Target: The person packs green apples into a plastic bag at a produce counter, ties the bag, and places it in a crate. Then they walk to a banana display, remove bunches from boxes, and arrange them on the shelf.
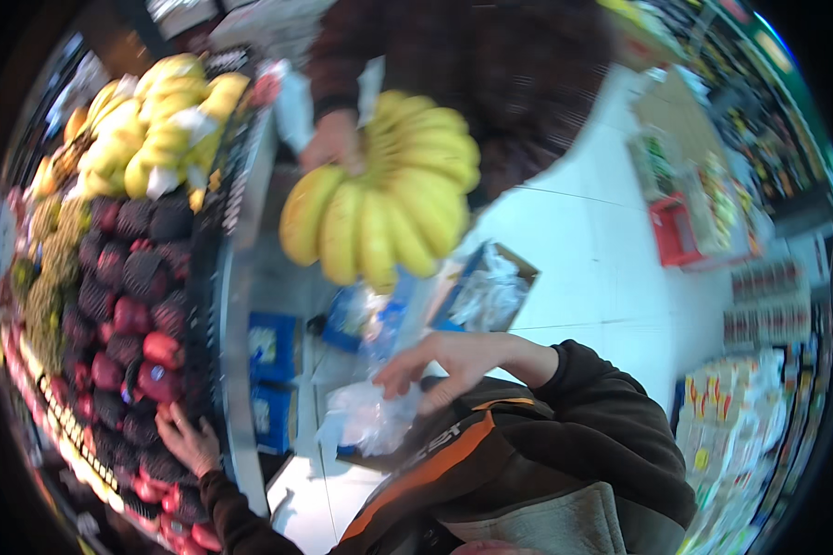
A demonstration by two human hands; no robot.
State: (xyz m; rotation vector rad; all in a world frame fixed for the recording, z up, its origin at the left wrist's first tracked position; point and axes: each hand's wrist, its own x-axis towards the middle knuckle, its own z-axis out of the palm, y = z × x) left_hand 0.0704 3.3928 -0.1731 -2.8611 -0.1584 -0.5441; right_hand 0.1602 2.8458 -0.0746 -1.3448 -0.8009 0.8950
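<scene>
My left hand reaches onto the sloped fruit display, its fingertips at a red apple with a sticker. Around it are more dark red apples, several in black foam nets. In front of my jacket hangs my right hand, thumb and fingers apart, with nothing seen in its grasp. Just below those fingers is a clear plastic bag; whether they touch it I cannot tell. Across from me, another person's hand holds a large bunch of yellow bananas by the stem end, over the aisle.
More bananas are heaped at the display's far end, beside green-brown fruit. A metal edge borders the display. On the floor stand blue cartons and a box of plastic bags. Stocked shelves and a red crate line the right.
</scene>
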